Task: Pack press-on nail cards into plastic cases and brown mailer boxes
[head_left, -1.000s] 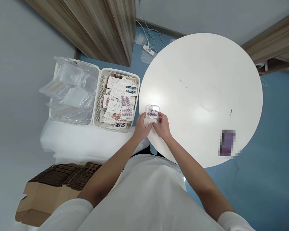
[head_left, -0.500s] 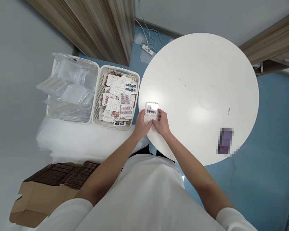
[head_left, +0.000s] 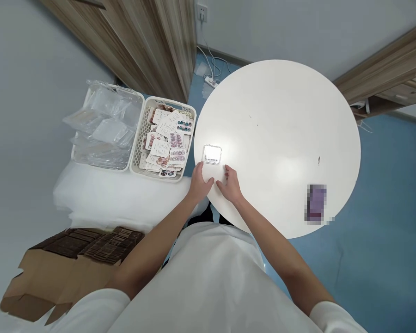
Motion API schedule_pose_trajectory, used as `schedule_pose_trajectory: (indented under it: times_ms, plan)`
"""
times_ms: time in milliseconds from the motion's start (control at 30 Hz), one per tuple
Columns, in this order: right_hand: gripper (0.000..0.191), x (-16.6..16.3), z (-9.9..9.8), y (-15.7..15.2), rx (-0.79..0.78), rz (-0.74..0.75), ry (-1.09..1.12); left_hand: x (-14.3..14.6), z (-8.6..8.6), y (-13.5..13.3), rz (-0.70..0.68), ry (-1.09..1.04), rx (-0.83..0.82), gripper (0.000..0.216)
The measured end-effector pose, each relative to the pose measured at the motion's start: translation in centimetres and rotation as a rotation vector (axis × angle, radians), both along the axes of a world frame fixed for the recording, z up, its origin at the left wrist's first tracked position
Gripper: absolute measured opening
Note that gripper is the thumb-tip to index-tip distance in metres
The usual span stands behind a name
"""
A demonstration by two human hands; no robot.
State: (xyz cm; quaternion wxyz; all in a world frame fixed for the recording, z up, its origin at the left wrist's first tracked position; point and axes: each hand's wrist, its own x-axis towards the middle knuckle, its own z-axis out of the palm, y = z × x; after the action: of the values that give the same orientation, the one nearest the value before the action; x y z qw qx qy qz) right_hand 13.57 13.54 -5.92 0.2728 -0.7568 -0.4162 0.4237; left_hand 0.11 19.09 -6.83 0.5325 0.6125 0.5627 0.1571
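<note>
A small clear plastic case (head_left: pixel 212 154) with press-on nails inside lies on the round white table (head_left: pixel 284 120) near its left edge, glaring under the light. My left hand (head_left: pixel 199 181) rests just below and left of the case, fingers stretched toward it and holding nothing. My right hand (head_left: pixel 229 184) lies flat on the table below and right of the case, fingers apart, also holding nothing. Neither hand touches the case.
Left of the table a white basket (head_left: pixel 137 159) holds several nail cards, beside a bin of clear plastic cases (head_left: pixel 104 125). A cardboard box of dark items (head_left: pixel 72 259) sits at lower left. A blurred purple object (head_left: pixel 315 203) lies on the table's right side.
Both hands let go of the clear case and drew back toward me; the case now lies alone on the table. The view shifted slightly.
</note>
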Motion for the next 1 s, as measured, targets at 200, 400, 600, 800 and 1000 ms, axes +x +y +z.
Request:
schedule_pose_trajectory:
  times_ms: [200, 400, 600, 800, 1000]
  plan:
    - [0.070, 1.1, 0.7, -2.2, -0.049, 0.123, 0.034, 0.2, 0.4, -2.3, 0.076, 0.053, -0.002, 0.069]
    - [0.067, 2.4, 1.1, -3.8, -0.081, 0.233, 0.080, 0.1, 1.3, -5.4, 0.148, 0.148, -0.019, 0.065]
    - [0.064, 2.8, 1.6, -4.7, -0.071, 0.371, 0.074, -0.7, 2.1, -8.4, 0.210, 0.227, -0.045, 0.058]
    - [0.059, 1.5, 2.2, -5.2, -0.022, 0.508, 0.017, -2.6, 1.0, -11.0, 0.248, 0.345, -0.115, 0.061]
    - [0.045, -1.5, 1.5, -5.1, 0.000, 0.750, 0.003, -5.0, -0.3, -11.7, 0.288, 0.519, -0.195, 0.065]
